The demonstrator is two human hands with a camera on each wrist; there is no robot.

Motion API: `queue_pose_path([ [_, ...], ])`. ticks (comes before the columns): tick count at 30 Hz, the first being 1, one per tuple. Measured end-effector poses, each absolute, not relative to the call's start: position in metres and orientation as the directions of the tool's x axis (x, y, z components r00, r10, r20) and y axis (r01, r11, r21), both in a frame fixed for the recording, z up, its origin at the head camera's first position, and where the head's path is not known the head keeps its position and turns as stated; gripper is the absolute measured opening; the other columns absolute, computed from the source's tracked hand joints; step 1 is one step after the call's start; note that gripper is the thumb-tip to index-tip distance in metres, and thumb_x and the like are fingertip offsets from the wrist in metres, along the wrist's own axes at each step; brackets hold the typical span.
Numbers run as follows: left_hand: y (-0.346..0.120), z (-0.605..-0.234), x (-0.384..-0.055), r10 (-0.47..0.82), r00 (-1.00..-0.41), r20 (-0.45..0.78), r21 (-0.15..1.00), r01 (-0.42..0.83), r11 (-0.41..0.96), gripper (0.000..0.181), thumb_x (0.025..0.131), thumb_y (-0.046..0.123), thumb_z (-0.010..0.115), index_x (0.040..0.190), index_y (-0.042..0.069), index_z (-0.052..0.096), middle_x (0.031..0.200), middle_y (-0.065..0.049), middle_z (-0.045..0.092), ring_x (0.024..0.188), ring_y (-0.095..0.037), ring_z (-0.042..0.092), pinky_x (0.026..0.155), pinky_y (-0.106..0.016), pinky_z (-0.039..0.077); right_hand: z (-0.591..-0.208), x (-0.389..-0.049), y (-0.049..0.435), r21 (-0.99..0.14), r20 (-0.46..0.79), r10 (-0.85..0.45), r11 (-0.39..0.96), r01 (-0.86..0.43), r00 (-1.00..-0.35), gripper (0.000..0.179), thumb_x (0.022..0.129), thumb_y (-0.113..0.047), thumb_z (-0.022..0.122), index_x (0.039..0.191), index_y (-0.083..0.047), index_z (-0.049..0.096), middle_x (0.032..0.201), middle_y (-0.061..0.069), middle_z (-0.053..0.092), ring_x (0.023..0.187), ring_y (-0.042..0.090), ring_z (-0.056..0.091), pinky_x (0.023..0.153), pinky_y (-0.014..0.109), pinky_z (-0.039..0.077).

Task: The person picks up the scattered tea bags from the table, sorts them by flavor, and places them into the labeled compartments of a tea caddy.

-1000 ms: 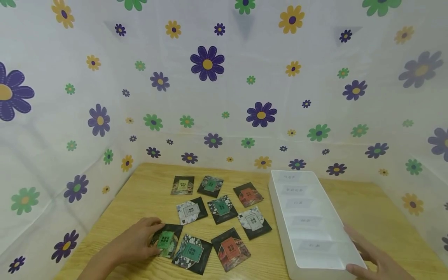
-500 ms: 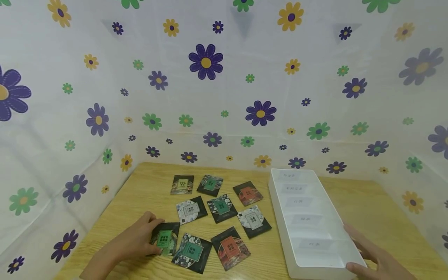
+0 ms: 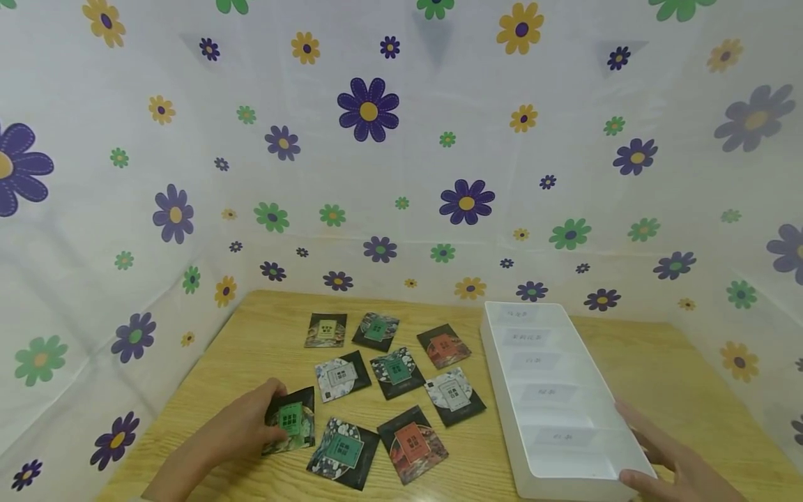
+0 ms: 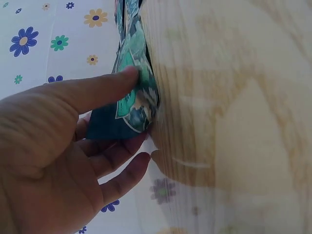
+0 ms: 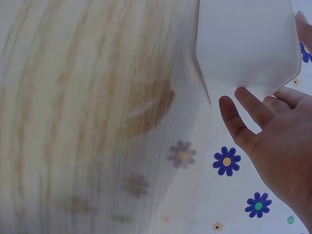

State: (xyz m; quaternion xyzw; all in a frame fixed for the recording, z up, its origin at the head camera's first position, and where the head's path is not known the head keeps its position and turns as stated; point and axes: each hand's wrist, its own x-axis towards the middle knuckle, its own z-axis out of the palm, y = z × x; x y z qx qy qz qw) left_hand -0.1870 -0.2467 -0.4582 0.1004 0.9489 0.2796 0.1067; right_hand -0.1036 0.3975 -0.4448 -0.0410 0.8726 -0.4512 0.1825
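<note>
In the head view my left hand point(image 3: 235, 429) pinches a dark square tea sachet point(image 3: 292, 418) with a green label, thumb on its printed face. In the left wrist view that sachet point(image 4: 129, 100) stands tilted, the other fingers behind it. My right hand point(image 3: 680, 464) holds the near right corner of a white plastic divided box point(image 3: 502, 397), its thumb at the front rim and fingers along the side. From the right wrist, fingertips show against the end of the box point(image 5: 248, 36). Several more sachets lie flat between the hands, among them a teal-labelled sachet point(image 3: 343, 453) closest to the left hand.
Handwritten labels point(image 3: 532, 361) mark the box's compartments. A red-labelled sachet point(image 3: 413, 444) and a white-labelled sachet point(image 3: 454, 396) lie left of the box. The wooden table point(image 3: 251, 335) is enclosed by a flower-print curtain point(image 3: 301, 174).
My left hand has lifted the green-labelled sachet's edge and tilted it, shifting it slightly left, away from its neighbour. My right hand stays on the box.
</note>
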Motion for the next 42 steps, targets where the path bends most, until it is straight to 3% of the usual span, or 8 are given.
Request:
queue_pose_path([
  [6, -0.246, -0.458, -0.188, 0.251, -0.963, -0.092, 0.522, 0.168, 0.836, 0.035, 0.087, 0.014, 0.084, 0.111, 0.009, 0.059, 0.097, 0.002, 0.067, 0.084, -0.012, 0.062, 0.075, -0.038, 0.053, -0.446, -0.103, 0.397, -0.802, -0.269, -0.242, 0.592, 0.078, -0.932, 0.092, 0.105, -0.024, 0.061, 0.165, -0.012, -0.007, 0.162, 0.039, 0.012, 0.120, 0.038, 0.060, 0.081, 0.041, 0.061],
  [13, -0.246, -0.455, -0.188, 0.277, -0.961, -0.008, 0.520, 0.233, 0.822, 0.015, 0.093, 0.011, 0.077, 0.099, 0.014, 0.063, 0.089, 0.008, 0.066, 0.081, -0.010, 0.062, 0.071, -0.034, 0.053, -0.447, -0.101, 0.397, -0.805, -0.261, -0.240, 0.588, 0.074, -0.935, 0.093, 0.106, -0.024, 0.061, 0.165, -0.015, -0.009, 0.162, 0.038, 0.011, 0.123, 0.045, 0.057, 0.081, 0.042, 0.061],
  [18, -0.247, -0.448, -0.188, 0.259, -0.966, 0.022, 0.591, 0.222, 0.776, 0.011, 0.097, 0.008, 0.072, 0.098, 0.012, 0.061, 0.085, 0.006, 0.063, 0.076, -0.009, 0.058, 0.065, -0.030, 0.050, -0.446, -0.103, 0.398, -0.798, -0.271, -0.242, 0.598, 0.076, -0.932, 0.093, 0.105, -0.024, 0.062, 0.165, -0.012, -0.008, 0.161, 0.039, 0.012, 0.122, 0.046, 0.058, 0.081, 0.041, 0.061],
  [27, -0.243, -0.435, -0.189, 0.165, -0.980, 0.112, 0.642, 0.198, 0.741, 0.018, 0.098, 0.006, 0.070, 0.112, 0.004, 0.060, 0.100, -0.003, 0.068, 0.093, -0.020, 0.065, 0.073, -0.035, 0.054, -0.442, -0.101, 0.394, -0.771, -0.286, -0.200, 0.629, 0.102, -0.937, 0.096, 0.103, -0.029, 0.065, 0.166, -0.015, -0.007, 0.163, 0.037, 0.013, 0.124, 0.046, 0.057, 0.083, 0.051, 0.060],
  [33, -0.238, -0.431, -0.190, 0.118, -0.981, 0.154, 0.687, 0.192, 0.701, 0.033, 0.100, 0.006, 0.068, 0.130, -0.001, 0.059, 0.106, -0.009, 0.069, 0.092, -0.022, 0.067, 0.070, -0.033, 0.054, -0.443, -0.103, 0.397, -0.736, -0.236, -0.227, 0.676, 0.021, -0.945, 0.090, 0.106, -0.026, 0.062, 0.167, -0.017, -0.003, 0.161, 0.036, 0.023, 0.114, 0.012, 0.062, 0.078, 0.030, 0.057],
  [35, -0.236, -0.429, -0.190, 0.109, -0.983, 0.151, 0.701, 0.184, 0.689, 0.035, 0.100, 0.008, 0.068, 0.133, -0.002, 0.058, 0.108, -0.010, 0.069, 0.095, -0.024, 0.068, 0.072, -0.033, 0.056, -0.443, -0.104, 0.397, -0.733, -0.227, -0.232, 0.680, 0.009, -0.946, 0.089, 0.106, -0.025, 0.062, 0.167, -0.017, -0.003, 0.161, 0.036, 0.024, 0.110, 0.005, 0.061, 0.077, 0.028, 0.056],
  [42, -0.227, -0.426, -0.190, 0.102, -0.986, 0.133, 0.766, 0.168, 0.621, 0.036, 0.100, 0.008, 0.068, 0.132, -0.005, 0.057, 0.115, -0.018, 0.067, 0.103, -0.034, 0.069, 0.073, -0.032, 0.058, -0.442, -0.101, 0.393, -0.728, -0.218, -0.221, 0.686, 0.007, -0.951, 0.091, 0.105, -0.026, 0.063, 0.166, -0.015, -0.003, 0.160, 0.037, 0.022, 0.117, 0.038, 0.063, 0.078, 0.035, 0.060],
])
